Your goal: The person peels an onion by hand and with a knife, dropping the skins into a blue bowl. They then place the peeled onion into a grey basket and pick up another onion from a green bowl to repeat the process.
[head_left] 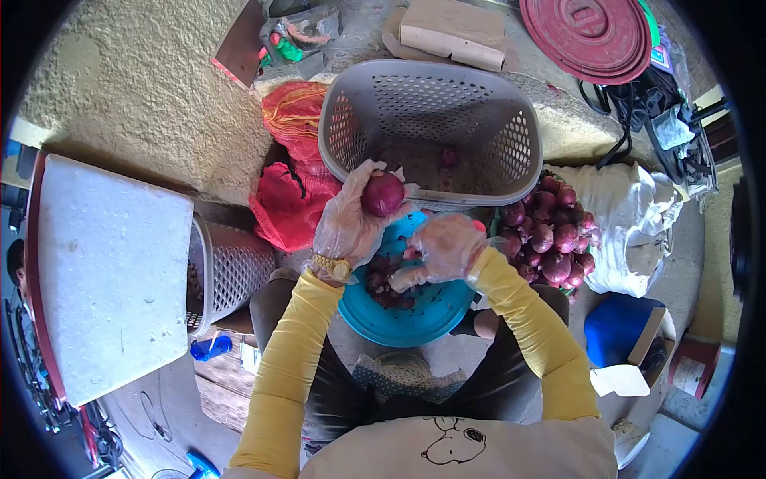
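Observation:
A round red onion (383,195) is held in my left hand (351,219), which wears a clear plastic glove, above the back left rim of the blue basin (399,326). Over the basin's right side is my right hand (447,247), also gloved, its fingers curled; whether something small is between them I cannot make out. Dark onion skins and scraps (387,291) lie in the basin. Behind my hands stands a grey perforated basket (431,195) with one onion (448,156) on its bottom. A heap of red onions (550,231) sits to the right of the basin.
Red mesh bags (291,203) lie left of the basket. Farther left, a white foam lid (116,279) stands beside another basket (239,267). On the right are a white sack (618,215) and a blue container (618,327); a red lid (586,36) is at the top right.

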Available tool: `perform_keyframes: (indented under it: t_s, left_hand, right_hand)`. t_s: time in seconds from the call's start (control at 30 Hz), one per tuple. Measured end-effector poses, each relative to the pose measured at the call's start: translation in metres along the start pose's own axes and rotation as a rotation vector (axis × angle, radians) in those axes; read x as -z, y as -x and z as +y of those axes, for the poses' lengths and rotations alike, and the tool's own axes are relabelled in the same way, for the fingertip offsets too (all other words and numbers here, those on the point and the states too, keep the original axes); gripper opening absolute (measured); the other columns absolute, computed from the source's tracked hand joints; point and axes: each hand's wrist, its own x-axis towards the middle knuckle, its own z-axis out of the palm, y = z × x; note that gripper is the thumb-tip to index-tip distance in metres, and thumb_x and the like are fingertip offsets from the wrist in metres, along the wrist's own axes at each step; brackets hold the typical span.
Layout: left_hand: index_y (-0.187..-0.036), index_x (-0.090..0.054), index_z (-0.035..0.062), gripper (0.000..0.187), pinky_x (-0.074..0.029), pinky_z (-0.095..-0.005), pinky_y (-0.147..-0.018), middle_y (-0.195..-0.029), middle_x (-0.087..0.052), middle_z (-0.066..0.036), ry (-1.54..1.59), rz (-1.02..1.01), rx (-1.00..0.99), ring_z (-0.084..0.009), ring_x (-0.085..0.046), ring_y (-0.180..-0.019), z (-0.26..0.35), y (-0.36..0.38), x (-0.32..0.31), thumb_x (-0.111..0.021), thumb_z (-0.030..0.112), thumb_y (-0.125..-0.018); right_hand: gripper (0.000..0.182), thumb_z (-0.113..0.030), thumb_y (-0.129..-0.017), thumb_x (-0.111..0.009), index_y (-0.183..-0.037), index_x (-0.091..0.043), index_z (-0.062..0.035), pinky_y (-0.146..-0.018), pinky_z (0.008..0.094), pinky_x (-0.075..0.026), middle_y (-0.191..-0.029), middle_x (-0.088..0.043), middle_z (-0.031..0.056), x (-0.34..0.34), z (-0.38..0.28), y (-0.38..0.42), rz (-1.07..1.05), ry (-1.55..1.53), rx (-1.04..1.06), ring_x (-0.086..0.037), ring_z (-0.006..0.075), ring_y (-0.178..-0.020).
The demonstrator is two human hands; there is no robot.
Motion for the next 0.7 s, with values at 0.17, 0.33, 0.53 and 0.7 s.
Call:
perform_keyframes:
  t_s: [0.17,0.33,0.53,0.7]
  left_hand:
    - [-0.145,-0.046,-0.0021,0.039,-0.052,-0.0485,-0.109,-0.141,-0.049,-0.016,-0.988,-0.078,-0.265,-0.0304,-0.055,-0.129,-0.003,0.002,0.001,-0.045,0.018,-0.111]
    - [-0.146,-0.045,-0.0027,0.039,-0.05,-0.0449,-0.113,-0.143,-0.048,-0.015,-0.376,-0.092,-0.057,-0.0284,-0.052,-0.132,-0.007,-0.004,0.01,-0.045,0.014,-0.11]
    - [-0.145,-0.045,-0.0032,0.039,-0.052,-0.0394,-0.111,-0.142,-0.048,-0.013,-1.276,-0.173,-0.266,-0.0254,-0.053,-0.13,-0.003,0.003,-0.003,-0.046,0.011,-0.109]
    - [-0.146,-0.045,-0.0029,0.041,-0.053,-0.0345,-0.108,-0.142,-0.049,-0.012,-1.231,-0.135,-0.193,-0.0222,-0.054,-0.128,-0.003,0.002,-0.002,-0.05,0.003,-0.106]
  right_hand:
    - [0.066,-0.074,-0.071,-0.078,-0.087,-0.076,-0.0103,-0.07,0.0472,-0.053,-0.075,-0.071,0.013,0.01,0.014,-0.001,0.472,-0.119,-0.033,-0.071,0.0352,-0.074]
    - [0.061,-0.066,-0.075,-0.081,-0.091,-0.073,-0.0079,-0.067,0.044,-0.053,-0.07,-0.069,0.0132,0.031,0.008,0.004,0.532,-0.187,-0.114,-0.069,0.0348,-0.07]
    - [0.06,-0.064,-0.076,-0.081,-0.093,-0.071,-0.0073,-0.071,0.0451,-0.054,-0.073,-0.07,0.0136,0.025,0.011,0.003,0.573,-0.127,-0.11,-0.069,0.0361,-0.074]
    - [0.058,-0.062,-0.075,-0.082,-0.096,-0.074,-0.0083,-0.075,0.0467,-0.054,-0.082,-0.071,0.0172,0.021,0.014,0.0,0.545,-0.122,-0.162,-0.069,0.0393,-0.081]
